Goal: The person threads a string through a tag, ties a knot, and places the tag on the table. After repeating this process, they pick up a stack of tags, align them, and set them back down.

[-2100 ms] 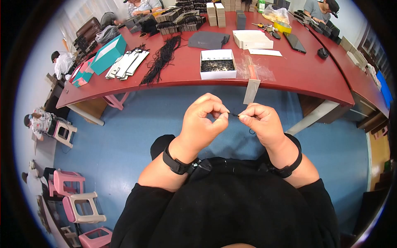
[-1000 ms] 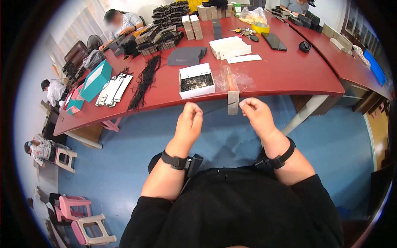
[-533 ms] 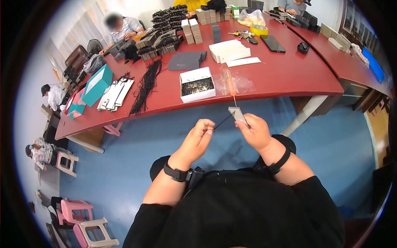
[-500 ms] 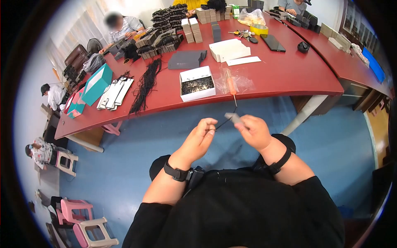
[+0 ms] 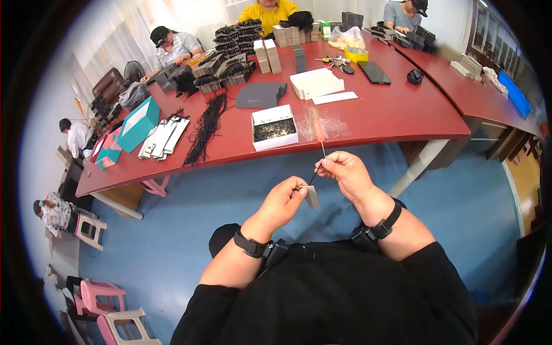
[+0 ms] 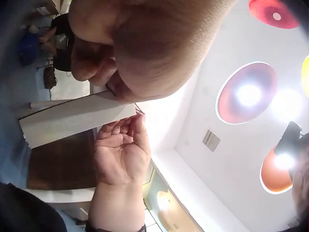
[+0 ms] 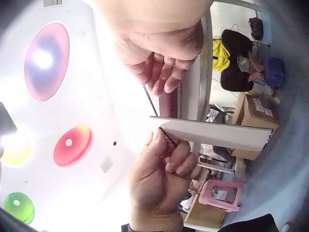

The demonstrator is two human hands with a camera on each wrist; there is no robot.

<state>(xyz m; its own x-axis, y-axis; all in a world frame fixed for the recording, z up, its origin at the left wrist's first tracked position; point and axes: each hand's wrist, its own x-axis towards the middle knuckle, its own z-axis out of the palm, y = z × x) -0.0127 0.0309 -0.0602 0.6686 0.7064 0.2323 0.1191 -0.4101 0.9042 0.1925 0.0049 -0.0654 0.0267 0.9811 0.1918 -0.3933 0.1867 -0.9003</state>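
Observation:
In the head view my left hand (image 5: 280,202) pinches a thin grey card strip (image 5: 313,198) at its upper end, with the strip hanging down toward my lap. A black cord (image 5: 314,176) runs from that end up to my right hand (image 5: 348,175), whose thumb and finger pinch it. The right fingertips are right at the lower end of the metal shaft of an orange-handled tool (image 5: 319,132), which juts over the table edge. In the right wrist view the cord (image 7: 150,99) stretches taut between the right fingers and the strip (image 7: 217,131).
On the red table (image 5: 230,135) are a white box (image 5: 275,144) of small dark pieces, a bundle of black cords (image 5: 206,129), white strips (image 5: 164,138), teal boxes (image 5: 138,123), white cards (image 5: 316,84) and a phone (image 5: 375,73). Several people sit around the room.
The grey strip, hanging from the tool earlier and then in my right hand, is now in my left. My right hand has moved up to the cord by the tool's shaft.

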